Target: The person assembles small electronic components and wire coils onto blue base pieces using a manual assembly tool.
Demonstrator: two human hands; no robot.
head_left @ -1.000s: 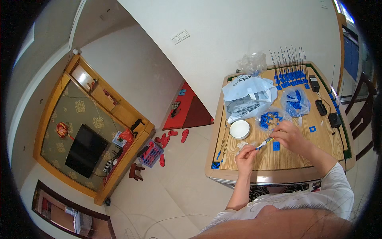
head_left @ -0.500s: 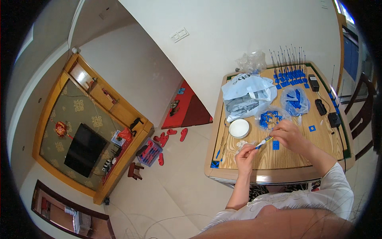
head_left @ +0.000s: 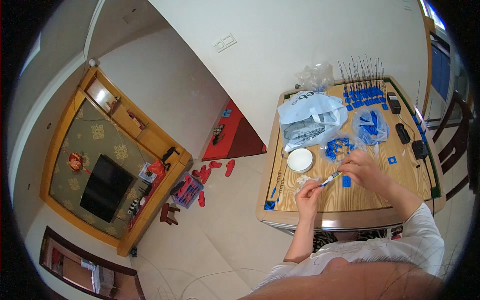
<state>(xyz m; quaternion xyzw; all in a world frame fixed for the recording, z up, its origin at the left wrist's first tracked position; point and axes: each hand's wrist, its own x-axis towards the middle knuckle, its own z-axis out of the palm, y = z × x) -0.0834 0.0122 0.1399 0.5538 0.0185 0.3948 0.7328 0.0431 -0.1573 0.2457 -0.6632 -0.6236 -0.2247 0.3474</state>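
Observation:
Over the near part of the wooden table (head_left: 350, 201), my two hands meet at a small slender tube (head_left: 334, 176) with white and yellow on it. My right hand (head_left: 362, 169) pinches the tube's far end. A small blue piece (head_left: 323, 184) sticks out of the closed fingertips of my left hand (head_left: 308, 197), touching or nearly touching the tube's white tip. Fingers hide most of both parts. Just beyond the tube lies a bag of small blue parts (head_left: 341, 148). A flat blue plate (head_left: 346, 181) rests beside my right hand.
A white bowl (head_left: 300, 161) stands left of my hands, near crumpled tissue (head_left: 303, 180). Farther back are a pale blue bag (head_left: 312, 117) holding springs, a bag of blue strips (head_left: 370, 126) and rows of blue bases with upright springs (head_left: 365, 94). Black adapters (head_left: 420, 149) line the right edge.
Hardly anything differs. My hands stay at the same spot with the tube and the blue piece, and the whole view has shifted very slightly.

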